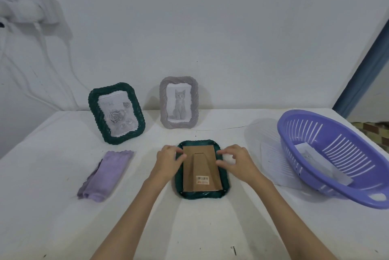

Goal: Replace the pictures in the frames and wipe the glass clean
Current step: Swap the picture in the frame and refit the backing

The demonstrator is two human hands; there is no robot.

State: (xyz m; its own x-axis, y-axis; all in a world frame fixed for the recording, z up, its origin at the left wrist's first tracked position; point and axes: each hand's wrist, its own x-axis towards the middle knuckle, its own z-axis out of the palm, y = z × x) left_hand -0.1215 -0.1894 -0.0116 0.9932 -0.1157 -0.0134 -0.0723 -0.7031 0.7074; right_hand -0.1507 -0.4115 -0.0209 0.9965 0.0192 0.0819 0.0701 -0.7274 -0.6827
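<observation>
A dark green frame (201, 193) lies face down on the table in front of me, its brown cardboard back (200, 167) with a barcode sticker facing up. My left hand (169, 159) rests on the frame's upper left edge, fingertips at the side of the backing. My right hand (235, 159) touches the upper right edge, thumb and fingers bent at the backing's side. Behind stand a green frame (116, 113) with a rose picture and a grey frame (179, 102) with a cat picture. A folded purple cloth (105, 175) lies to the left.
A purple slotted plastic basket (336, 154) sits at the right, with a paper picture (315, 158) inside it and a white sheet (273, 162) under its left side. White cables hang on the wall at the left. A small nail (234, 250) lies near the table's front edge.
</observation>
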